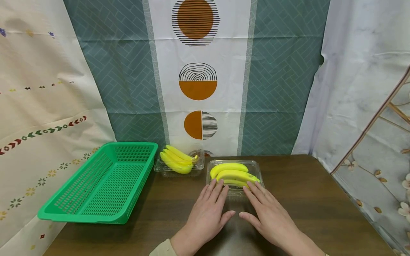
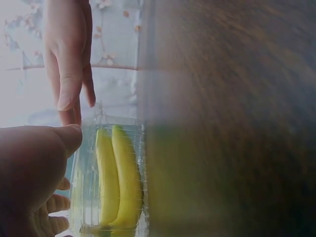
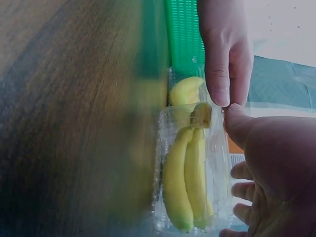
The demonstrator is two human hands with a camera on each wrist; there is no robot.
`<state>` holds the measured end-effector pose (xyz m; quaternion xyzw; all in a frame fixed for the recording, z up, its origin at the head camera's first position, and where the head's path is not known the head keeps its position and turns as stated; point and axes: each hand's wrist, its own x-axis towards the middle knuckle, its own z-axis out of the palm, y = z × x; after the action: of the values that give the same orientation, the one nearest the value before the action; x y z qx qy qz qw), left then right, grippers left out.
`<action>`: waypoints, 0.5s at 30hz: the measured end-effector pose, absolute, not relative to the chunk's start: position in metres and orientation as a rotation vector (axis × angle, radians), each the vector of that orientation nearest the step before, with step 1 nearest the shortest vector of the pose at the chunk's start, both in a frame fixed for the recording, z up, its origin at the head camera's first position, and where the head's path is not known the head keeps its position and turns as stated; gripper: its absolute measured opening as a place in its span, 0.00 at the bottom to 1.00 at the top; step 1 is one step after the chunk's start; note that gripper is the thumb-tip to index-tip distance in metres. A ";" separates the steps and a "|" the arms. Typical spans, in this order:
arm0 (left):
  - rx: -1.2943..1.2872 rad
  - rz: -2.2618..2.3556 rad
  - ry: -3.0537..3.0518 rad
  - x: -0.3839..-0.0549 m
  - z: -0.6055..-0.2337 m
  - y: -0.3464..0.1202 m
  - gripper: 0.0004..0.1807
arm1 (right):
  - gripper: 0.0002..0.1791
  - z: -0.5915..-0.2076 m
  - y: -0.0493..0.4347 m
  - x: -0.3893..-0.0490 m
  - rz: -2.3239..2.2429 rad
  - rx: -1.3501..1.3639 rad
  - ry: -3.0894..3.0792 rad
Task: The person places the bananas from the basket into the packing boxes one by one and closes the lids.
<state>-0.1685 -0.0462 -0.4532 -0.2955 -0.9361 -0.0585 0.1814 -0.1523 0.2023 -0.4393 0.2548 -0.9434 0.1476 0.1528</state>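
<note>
A clear plastic clamshell box (image 1: 255,167) sits on the table in front of me with yellow bananas (image 1: 237,175) inside. My left hand (image 1: 207,212) reaches to its front left, fingers straight and fingertips right at the lid's near edge. From the front right, my right hand (image 1: 270,213) mirrors it, fingers extended over the near corner. Both thumbs point inward, a small gap between them. The left wrist view shows the bananas (image 2: 123,173) through the box's side, with the fingers above. In the right wrist view the box (image 3: 217,163) stands under the fingertips.
A green plastic basket (image 1: 128,193) stands on the left of the brown table (image 1: 317,206). Behind, between it and the near box, another clear box (image 1: 200,161) holds a bunch of bananas (image 1: 176,160). Patterned cloths (image 1: 282,89) hang along the back and sides.
</note>
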 end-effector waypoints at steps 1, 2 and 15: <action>-0.834 -0.167 -2.645 -0.169 -0.453 -0.046 0.42 | 0.44 -0.439 0.203 -0.152 0.420 0.731 -2.702; -0.834 -0.168 -2.647 -0.169 -0.453 -0.046 0.42 | 0.44 -0.439 0.203 -0.153 0.421 0.728 -2.701; -0.830 -0.178 -2.650 -0.172 -0.453 -0.045 0.42 | 0.44 -0.442 0.202 -0.159 0.411 0.735 -2.672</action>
<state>-0.1723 -0.0451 -0.4532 -0.2934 -0.9371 -0.0631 0.1784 -0.1592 0.2022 -0.4425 0.2585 -0.9400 0.1446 0.1694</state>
